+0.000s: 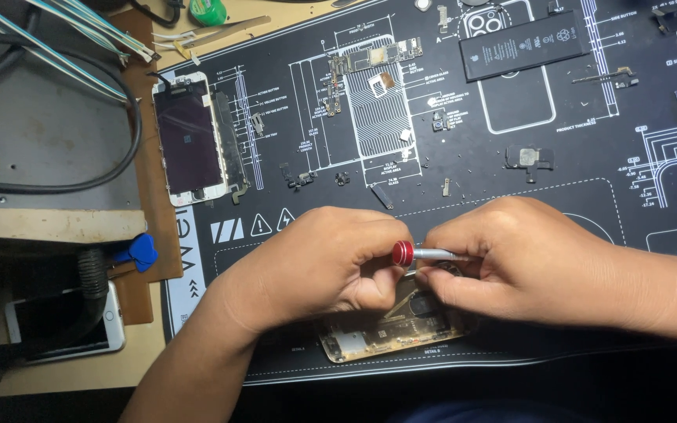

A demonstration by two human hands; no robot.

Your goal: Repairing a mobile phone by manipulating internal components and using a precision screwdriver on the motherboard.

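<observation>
The opened gold-coloured phone chassis (389,329), its metal shields and inner boards exposed, is lying at the lower centre of the frame on the black printed repair mat (511,157), and both hands are working over it. The left hand (319,262) is curling around the chassis edge, pinning it down, while the right hand (523,262) is pinching a slim silver screwdriver with a red cap (421,253) nearly level, its tip hidden behind the fingers. Judging from the layout, disassembly is looking well advanced: the white-framed display panel (190,141) is lying apart at upper left, the green logic board (374,56) and the black rectangular battery (523,45) are resting along the top, and small brackets and screws are sitting scattered between. The parts inside the chassis are seemingly what is left.
</observation>
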